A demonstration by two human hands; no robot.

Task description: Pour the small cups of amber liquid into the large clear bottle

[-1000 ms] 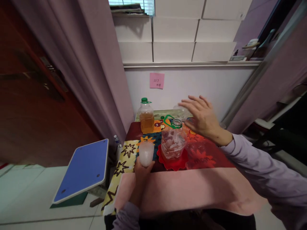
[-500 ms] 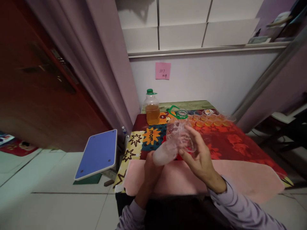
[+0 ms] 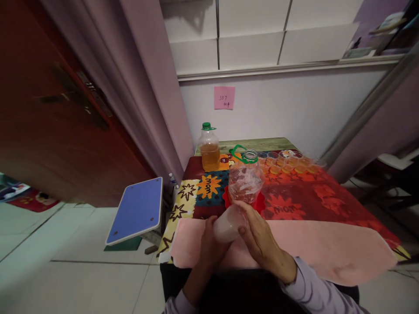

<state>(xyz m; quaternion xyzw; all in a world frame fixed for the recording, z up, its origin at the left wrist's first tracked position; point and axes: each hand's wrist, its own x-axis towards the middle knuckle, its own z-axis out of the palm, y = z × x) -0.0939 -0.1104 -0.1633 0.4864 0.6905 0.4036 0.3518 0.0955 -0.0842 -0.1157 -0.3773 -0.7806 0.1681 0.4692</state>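
Observation:
My left hand (image 3: 211,246) is wrapped round a frosted-looking stack of clear plastic cups (image 3: 226,227), tilted over the front of the table. My right hand (image 3: 263,244) closes round the stack's upper right end, with the thumb on its near side. Just beyond my hands an open clear plastic jug (image 3: 245,179) stands on a red scalloped tray (image 3: 260,203). Its green handle ring (image 3: 238,150) sticks up to the left of the neck. Several clear cups (image 3: 290,165) with amber liquid stand in rows at the back right.
A capped jug of amber liquid (image 3: 209,155) stands at the back left. A pink mat (image 3: 321,244) lies along the near edge of the patterned tablecloth (image 3: 284,200). Left of the table is a blue-topped stool (image 3: 135,209). A wall with a pink note (image 3: 224,97) closes off the back.
Both hands have come lower and nearer to me with the cup stack. My right hand has moved left and closed round its end, uncovering the open jug and red tray.

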